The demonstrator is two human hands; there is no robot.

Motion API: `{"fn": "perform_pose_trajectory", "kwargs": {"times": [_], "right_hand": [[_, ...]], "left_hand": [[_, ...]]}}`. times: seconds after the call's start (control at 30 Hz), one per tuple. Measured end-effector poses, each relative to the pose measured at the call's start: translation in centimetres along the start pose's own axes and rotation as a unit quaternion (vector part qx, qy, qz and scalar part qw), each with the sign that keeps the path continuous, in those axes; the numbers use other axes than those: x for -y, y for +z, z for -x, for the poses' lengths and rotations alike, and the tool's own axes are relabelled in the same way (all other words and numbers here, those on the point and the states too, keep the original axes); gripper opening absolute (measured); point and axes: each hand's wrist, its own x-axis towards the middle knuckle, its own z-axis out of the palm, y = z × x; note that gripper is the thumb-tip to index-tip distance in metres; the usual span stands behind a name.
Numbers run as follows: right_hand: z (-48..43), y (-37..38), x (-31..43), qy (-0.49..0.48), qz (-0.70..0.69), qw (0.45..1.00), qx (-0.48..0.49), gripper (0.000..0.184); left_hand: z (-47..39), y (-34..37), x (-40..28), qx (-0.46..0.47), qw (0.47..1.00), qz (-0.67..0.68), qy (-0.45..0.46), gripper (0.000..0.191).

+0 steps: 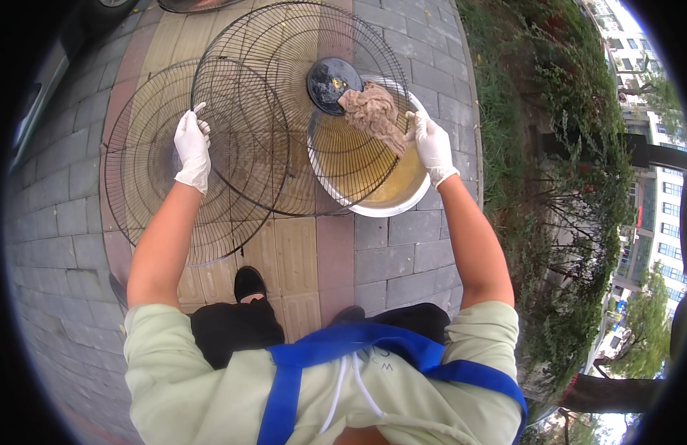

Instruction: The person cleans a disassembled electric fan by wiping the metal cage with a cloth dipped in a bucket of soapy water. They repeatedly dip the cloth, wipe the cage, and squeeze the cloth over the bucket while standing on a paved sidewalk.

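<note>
A round black wire fan guard (254,72) is held up by its rim between my two gloved hands. My left hand (193,147), in a white glove, pinches the guard's left edge. Gloved in white too, my right hand (427,142) grips the right edge. A wrinkled brown cloth (374,114) lies against the guard, beside its dark round centre plate (333,86); whether my right fingers also touch the cloth is unclear. Behind the guard's right part stands a white basin (371,211) with cloudy yellowish water. A second wire fan guard (148,222) lies on the paving at left, partly overlapped by the first.
Grey paving bricks (59,222) flank a yellow tactile strip (299,250). My dark shoe (249,282) is close to the second guard. Another round item (196,4) sits at the top edge, and part of a vehicle (37,105) is at upper left. Grass and shrubs (571,111) border the right side.
</note>
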Motion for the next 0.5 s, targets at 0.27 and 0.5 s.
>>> {"fn": "perform_pose_trajectory", "kwargs": {"times": [0.27, 0.5], "right_hand": [[0.7, 3.1, 1.0, 0.047, -0.340, 0.926, -0.153, 0.037], [3.1, 9.3, 4.8, -0.177, 0.030, 0.971, -0.155, 0.054]], "left_hand": [[1.0, 1.0, 0.9, 0.008, 1.000, -0.017, -0.023, 0.030], [1.8, 1.0, 1.9, 0.010, 0.999, -0.025, -0.041, 0.030]]}}
